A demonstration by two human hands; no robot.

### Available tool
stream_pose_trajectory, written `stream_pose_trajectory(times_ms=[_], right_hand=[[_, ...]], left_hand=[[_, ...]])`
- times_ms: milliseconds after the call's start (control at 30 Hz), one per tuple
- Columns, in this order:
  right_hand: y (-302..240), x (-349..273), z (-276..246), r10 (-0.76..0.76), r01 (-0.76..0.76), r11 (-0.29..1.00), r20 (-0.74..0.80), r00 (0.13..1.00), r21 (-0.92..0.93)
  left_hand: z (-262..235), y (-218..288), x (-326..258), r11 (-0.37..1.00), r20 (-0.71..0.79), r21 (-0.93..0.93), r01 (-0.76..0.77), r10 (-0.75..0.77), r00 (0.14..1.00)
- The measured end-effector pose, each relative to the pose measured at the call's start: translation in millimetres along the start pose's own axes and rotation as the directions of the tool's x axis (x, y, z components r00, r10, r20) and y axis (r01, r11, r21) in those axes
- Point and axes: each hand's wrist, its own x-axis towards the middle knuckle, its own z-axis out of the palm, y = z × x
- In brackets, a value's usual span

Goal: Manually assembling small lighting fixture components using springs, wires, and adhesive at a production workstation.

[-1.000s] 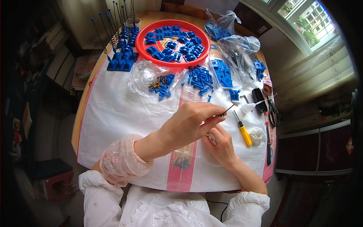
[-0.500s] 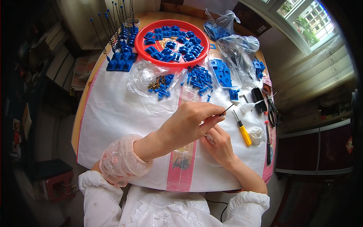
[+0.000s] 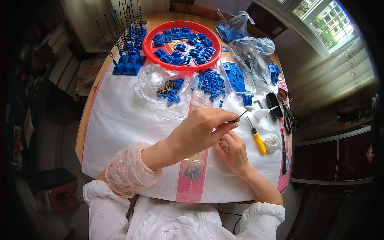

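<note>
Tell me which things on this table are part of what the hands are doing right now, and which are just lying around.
In use:
left hand, pinching a thin dark pin
right hand, holding a small piece, mostly hidden

Lying about:
yellow-handled screwdriver
scissors
red tray of blue plastic parts
loose blue pieces
bag of brass screws

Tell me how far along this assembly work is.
Done, it seems: a cluster of blue bases with upright spring wires stands at the table's far left. In hand: the left hand pinches a thin dark wire above the right hand. Left: many loose blue parts in the red tray and in a pile beside it.
</note>
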Motion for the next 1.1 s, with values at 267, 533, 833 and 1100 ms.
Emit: stream_pose_trajectory(times_ms=[267,533,833,1100], right_hand=[[-0.5,0.8,0.1,0.002,-0.002,1.000,-0.012,1.000,0.021],[-0.6,1.7,0.8,-0.003,0.003,1.000,-0.013,1.000,0.023],[-0.1,1.8,0.9,0.001,0.000,1.000,-0.009,1.000,0.019],[-1.3,2.7,-0.4,0.003,-0.003,1.000,-0.015,1.000,0.018]], left_hand=[[0.3,-0.7,-0.2,1.000,0.003,-0.005,0.007,-0.007,1.000],[-0.2,-1.3,-0.9,1.000,0.010,-0.009,0.014,-0.014,1.000],[0.6,-0.4,-1.1,1.000,0.005,0.005,0.009,-0.009,1.000],[0.8,-0.6,-0.7,1.000,0.009,-0.008,0.013,-0.013,1.000]])
